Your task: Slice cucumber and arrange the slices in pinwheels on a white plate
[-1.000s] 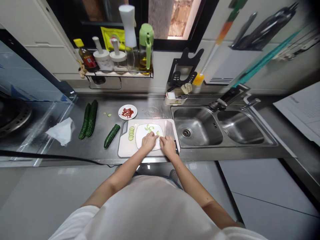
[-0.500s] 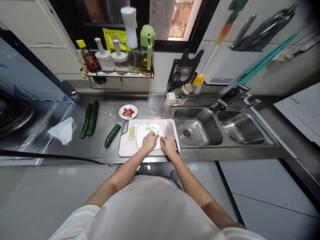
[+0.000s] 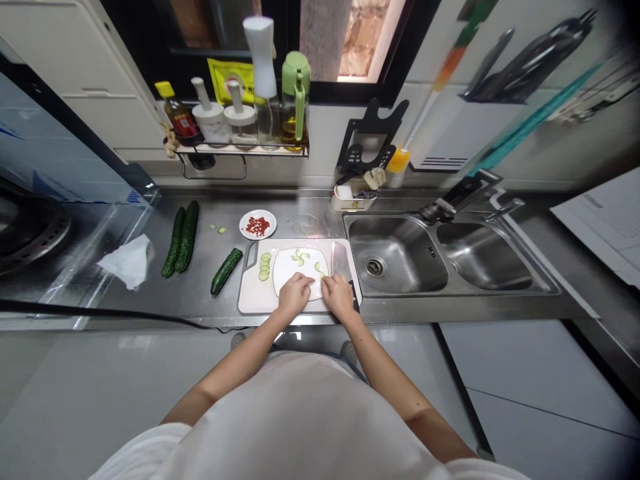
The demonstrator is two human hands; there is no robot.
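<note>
A white square plate (image 3: 287, 268) lies on the cutting board (image 3: 250, 300), with several cucumber pieces (image 3: 300, 256) fanned near its far edge. My left hand (image 3: 295, 292) is over the plate's near left part, its fingers closed; whatever they pinch is too small to make out. At the plate's right edge, my right hand (image 3: 339, 293) has its fingers bent together beside a pale green cucumber piece (image 3: 319, 267); what they grip is hidden. Cucumber slices (image 3: 265, 267) overlap in a row on the board's left. A knife (image 3: 340, 259) lies on its right side, partly under my right hand.
Left of the board are a cut cucumber (image 3: 226, 272), two whole cucumbers (image 3: 187, 237) and a white cloth (image 3: 131, 261). A small plate of red pieces (image 3: 257, 225) stands behind the board. The double sink (image 3: 395, 257) is on the right, below a faucet (image 3: 437, 211).
My left hand has drawn back toward me and slightly left, uncovering more of the plate and the cucumber pieces. My right hand has hardly moved. The view has shifted slightly.
</note>
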